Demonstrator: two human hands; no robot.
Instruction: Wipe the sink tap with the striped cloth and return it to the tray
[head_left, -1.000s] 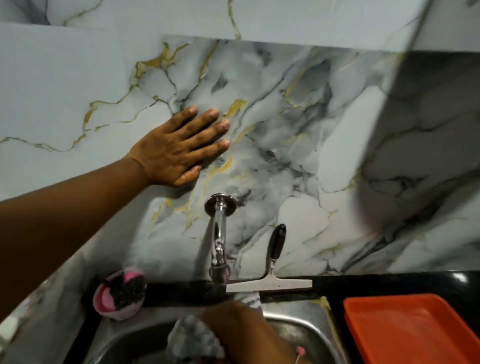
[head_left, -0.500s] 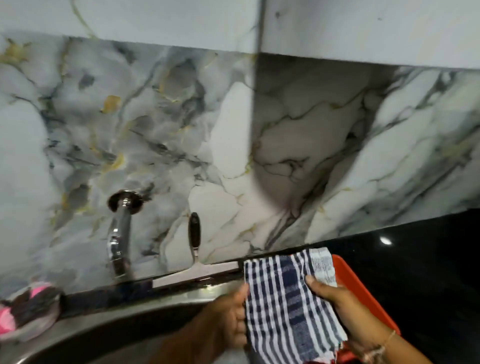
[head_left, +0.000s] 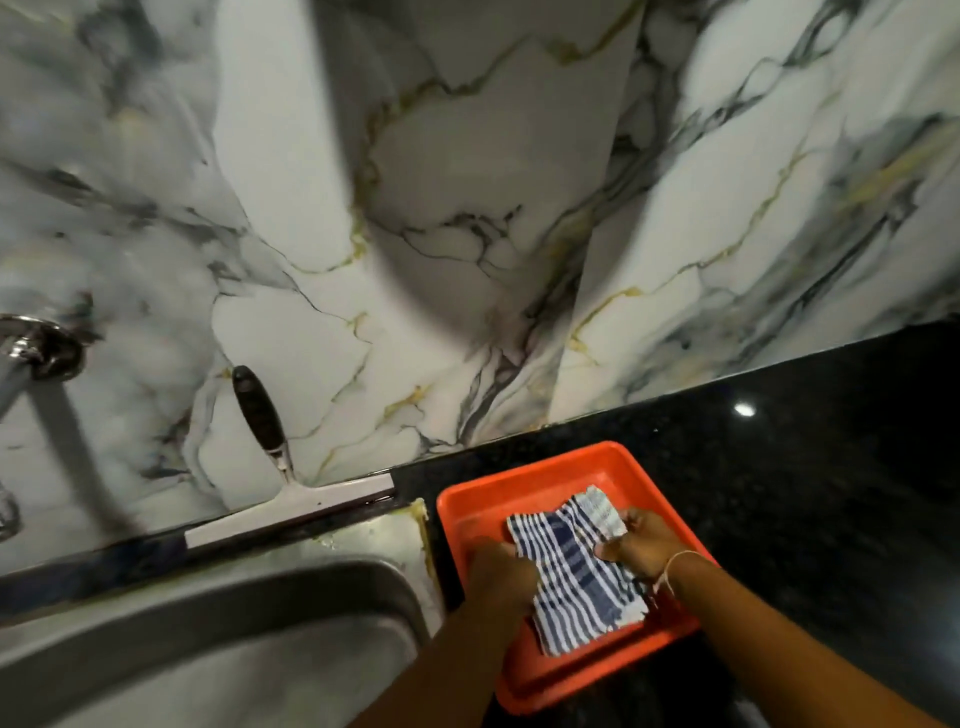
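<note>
The blue-and-white striped cloth lies spread in the orange tray on the black counter. My left hand grips the cloth's left edge, and my right hand pinches its right edge, both down inside the tray. The chrome sink tap juts from the marble wall at the far left, partly cut off by the frame edge.
A steel sink sits left of the tray. A white squeegee with a black handle leans against the marble wall behind the sink. Black counter stretches to the right of the tray.
My left hand left the wall and joined the right on the cloth. Both hands carried the cloth from the sink, held it up, then lowered it into the orange tray. The view swung right.
</note>
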